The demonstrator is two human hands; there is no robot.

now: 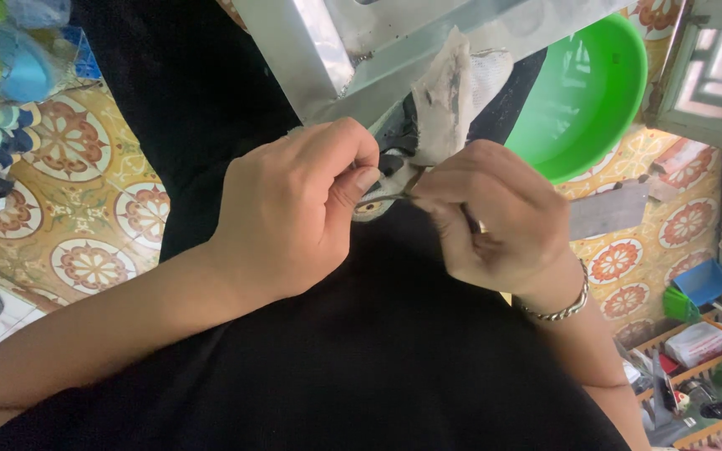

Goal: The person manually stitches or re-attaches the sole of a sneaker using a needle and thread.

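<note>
small pale piece (378, 196) pinched between left grip (294, 209) and right grip (486, 221), white cloth (444, 100) just above.

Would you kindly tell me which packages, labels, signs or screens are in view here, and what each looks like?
White packet: lower right, in a wooden tray; flat, wrapped in clear plastic with a red edge.
Clear plastic bags: upper left; hold blue and green items.
No signs or screens show; neither of the hands touches any of these.
</note>
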